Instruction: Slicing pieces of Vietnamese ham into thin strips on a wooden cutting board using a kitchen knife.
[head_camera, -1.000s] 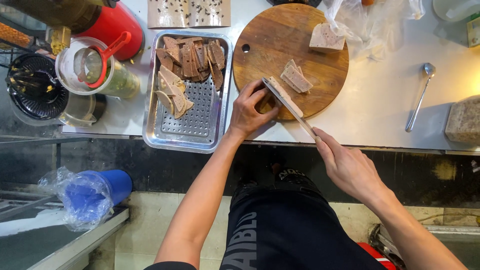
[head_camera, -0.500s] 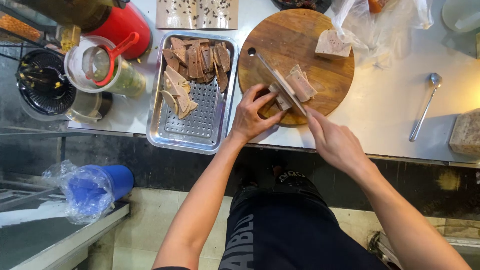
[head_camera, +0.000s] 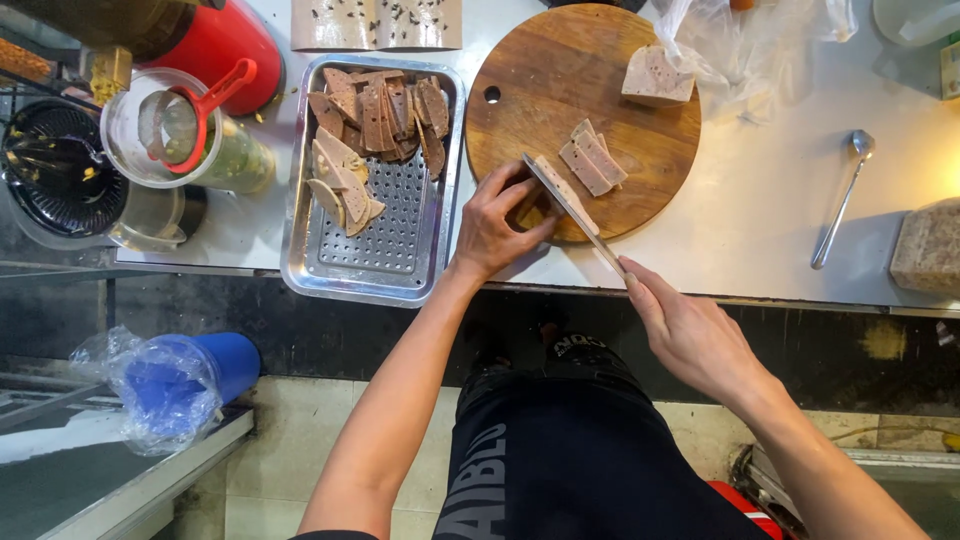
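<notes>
Nearest the viewer, the person's right hand (head_camera: 690, 335) is closed around the handle of a long steel-bladed knife (head_camera: 567, 205); the handle itself is hidden inside the fist. The blade runs up and to the left from the hand and carries a pale pinkish-brown slice of pressed meat (head_camera: 566, 192) lying flat along it.

The left hand (head_camera: 497, 222) rests at the near edge of the round wooden cutting board (head_camera: 560, 80). Its fingers are curled, with the fingertips touching the blade and the slice near the tip. Whether they pinch the slice cannot be told.

On the board, just beyond the blade, lie a few cut slices of the same meat (head_camera: 593, 158), overlapping. Further back, at the board's far right rim, stands an uncut block of the meat (head_camera: 656, 76), touching a crumpled clear plastic bag (head_camera: 745, 45).

Left of the board, touching or just beside it, sits a rectangular perforated metal tray (head_camera: 385, 250) with many slices piled at its far end.

Right of the board, well apart, a metal spoon (head_camera: 845, 195) lies on the white countertop (head_camera: 760, 220).

Far left stand a clear plastic cup with a red strainer (head_camera: 180, 130) and a red cylindrical container (head_camera: 215, 45).
</notes>
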